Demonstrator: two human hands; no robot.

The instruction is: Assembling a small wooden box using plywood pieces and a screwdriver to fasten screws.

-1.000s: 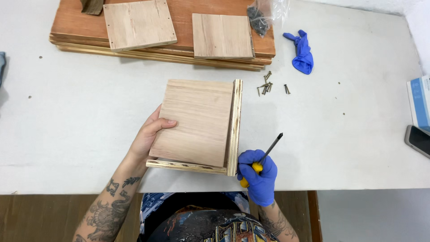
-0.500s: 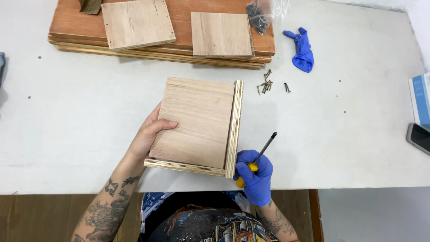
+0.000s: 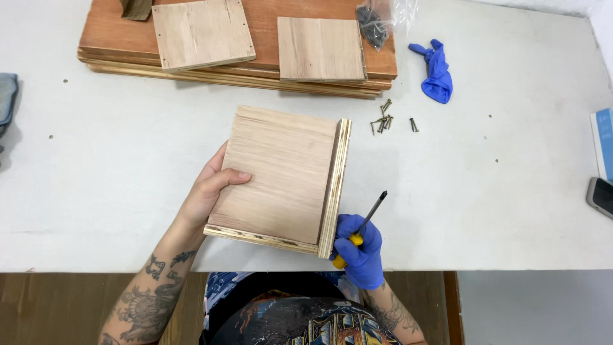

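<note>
The bare left hand (image 3: 207,191) reaches up from the bottom left of the frame and grips the left edge of the wooden box piece (image 3: 284,176) in the middle, thumb on top. The gloved right hand (image 3: 361,246), low and right of middle, is closed around a screwdriver (image 3: 365,220) just beside the wood

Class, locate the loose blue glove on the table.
In the head view, the blue glove lies crumpled on the white table, upper right, beside the stacked boards and above the scattered screws.

Woodworking bench, stacked plywood boards (image 3: 236,48), loose screws (image 3: 383,121), white worktable (image 3: 511,191)
</note>
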